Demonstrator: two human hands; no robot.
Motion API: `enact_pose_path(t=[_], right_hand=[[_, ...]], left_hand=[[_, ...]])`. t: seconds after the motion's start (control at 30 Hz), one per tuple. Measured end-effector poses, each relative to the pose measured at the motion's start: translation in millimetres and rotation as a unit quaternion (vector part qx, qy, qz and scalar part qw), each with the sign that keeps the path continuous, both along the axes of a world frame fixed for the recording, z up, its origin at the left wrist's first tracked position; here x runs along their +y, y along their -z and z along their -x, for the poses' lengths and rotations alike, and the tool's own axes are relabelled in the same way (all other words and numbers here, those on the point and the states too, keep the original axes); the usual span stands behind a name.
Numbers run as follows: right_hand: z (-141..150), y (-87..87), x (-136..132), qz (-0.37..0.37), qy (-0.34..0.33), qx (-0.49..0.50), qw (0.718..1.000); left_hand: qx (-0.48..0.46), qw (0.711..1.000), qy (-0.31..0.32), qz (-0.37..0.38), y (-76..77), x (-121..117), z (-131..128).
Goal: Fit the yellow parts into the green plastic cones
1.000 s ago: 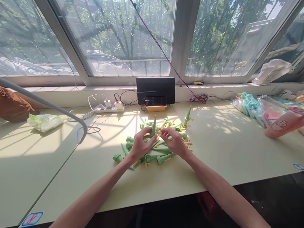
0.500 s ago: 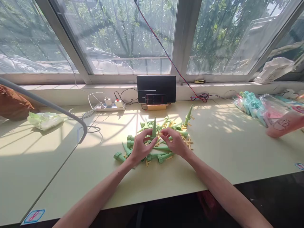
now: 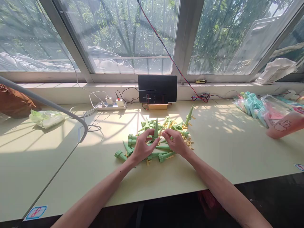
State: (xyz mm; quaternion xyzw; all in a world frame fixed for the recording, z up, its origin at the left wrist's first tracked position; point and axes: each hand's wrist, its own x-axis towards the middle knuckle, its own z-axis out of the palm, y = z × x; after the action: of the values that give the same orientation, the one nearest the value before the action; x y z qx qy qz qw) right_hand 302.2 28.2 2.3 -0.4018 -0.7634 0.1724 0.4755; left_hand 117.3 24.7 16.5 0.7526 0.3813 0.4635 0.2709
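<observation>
My left hand [image 3: 143,146] is closed around the base of a green plastic watering spike [image 3: 156,128], whose tip points up. Close on its right, my right hand [image 3: 177,142] has thumb and index finger pinched together; whatever lies between them is too small to make out. Beneath and around both hands spreads a pile of similar green spikes [image 3: 165,156], some with ribbed caps. Small yellow valve pieces [image 3: 190,144] lie by the right hand. One more spike [image 3: 188,116] stands upright at the pile's far right, a yellow piece on its side.
Behind the pile, a phone [image 3: 156,98] leans on a stand before a dark tablet [image 3: 158,83]. A power strip [image 3: 111,106] with cables sits left of them. A grey metal tube [image 3: 47,100] arches over the left side. Bagged items [image 3: 285,123] lie at right.
The view has shifted slightly. Both hands keep nearly the same place, and the left still grips the upright spike. My right fingertips remain pinched beside it.
</observation>
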Motion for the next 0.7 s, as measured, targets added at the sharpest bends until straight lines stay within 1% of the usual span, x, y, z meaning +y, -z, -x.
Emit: enact_pose_path(t=[0.13, 0.27, 0.37, 0.57, 0.7], right_hand=[[-0.2, -1.0, -0.4, 0.020, 0.002, 0.011, 1.000], [0.3, -0.3, -1.3, 0.038, -0.030, 0.031, 0.998], [0.7, 0.8, -1.9, 0.036, -0.046, 0.018, 0.998], [0.3, 1.9, -1.4, 0.033, -0.040, -0.001, 0.999], [0.1, 3.1, 0.3, 0.034, -0.029, -0.014, 0.999]], left_hand=[[-0.001, 1.000, -0.009, 0.009, 1.3, 0.5, 0.2], [-0.010, 1.000, -0.012, 0.020, 2.1, 0.7, 0.1], [-0.010, 1.000, -0.016, 0.021, 2.2, 0.8, 0.1], [-0.012, 1.000, -0.026, 0.008, 4.3, 1.2, 0.1], [-0.009, 1.000, -0.022, 0.004, 3.5, 0.9, -0.3]])
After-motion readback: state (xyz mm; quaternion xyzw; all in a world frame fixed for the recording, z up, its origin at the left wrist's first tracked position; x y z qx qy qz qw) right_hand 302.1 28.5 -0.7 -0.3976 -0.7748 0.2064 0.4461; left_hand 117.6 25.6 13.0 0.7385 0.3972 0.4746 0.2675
